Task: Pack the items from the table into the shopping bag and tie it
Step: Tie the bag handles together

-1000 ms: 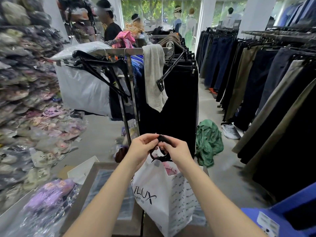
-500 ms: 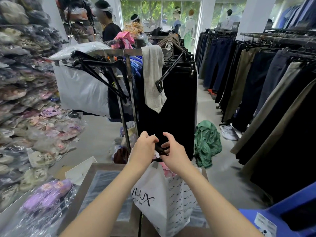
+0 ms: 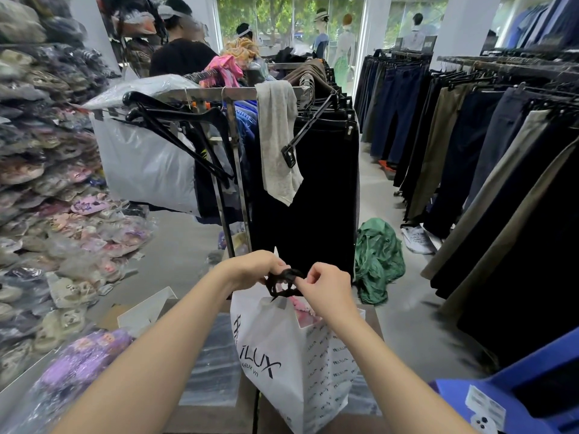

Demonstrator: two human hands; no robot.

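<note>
Head view, left hand [image 3: 253, 270], right hand [image 3: 326, 286] pinch handles [image 3: 281, 281]; bag [image 3: 277, 349] below grip

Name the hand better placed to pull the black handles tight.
Right, probably. The right hand has a finger hooked in the loop of the black handles, while the left hand pinches them steady above the white bag.

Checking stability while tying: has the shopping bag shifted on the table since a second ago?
No. The shopping bag stands over the same table seam as before.
</note>
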